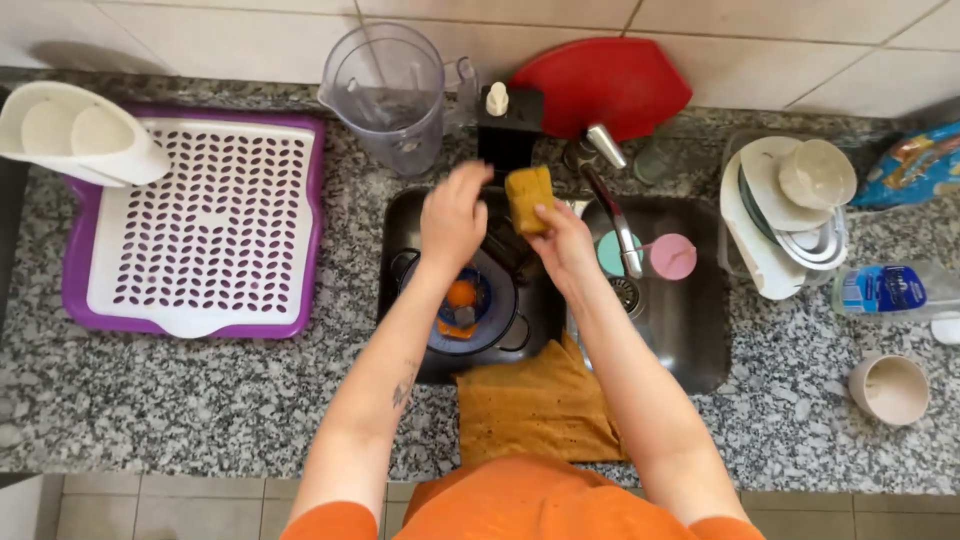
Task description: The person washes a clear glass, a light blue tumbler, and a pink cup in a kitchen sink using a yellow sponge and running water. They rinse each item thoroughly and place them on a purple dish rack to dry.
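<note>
- At the far left of the granite surface (pixel 200 400), a white scoop-shaped dish (pixel 75 135) overhangs the purple drying tray (pixel 205 225); the frame's edge cuts off its left end.
- Behind the sink stands a clear blender jug (pixel 385 95), its base partly blocked by the raised fingers.
- Over the sink (pixel 690 330) the left hand (pixel 455 215) hangs palm down, fingers loosely curled and blurred, pressing on the top of a dark soap dispenser (pixel 508 125); how firmly it touches is hard to tell.
- Below that forearm a dark pot (pixel 470 305) sits in the basin with something orange inside, half hidden by the wrist.
- Just right, the right hand (pixel 565 245) pinches a yellow sponge (pixel 528 198) between thumb and fingers, holding it upright beneath the dispenser, above the sink.
- An ochre cloth (pixel 535 410) drapes over the sink's front edge, its lower end covered by the person's orange clothing.
- The tap (pixel 610 205) crosses in front of a teal cup (pixel 612 255) and a pink cup (pixel 672 256).
- A red board (pixel 605 85) leans on the tiles.
- Stacked white dishes (pixel 790 210) fill a rack at right; the lower ones cannot be told apart.
- A beige cup (pixel 890 388) stands alone near the right edge.
</note>
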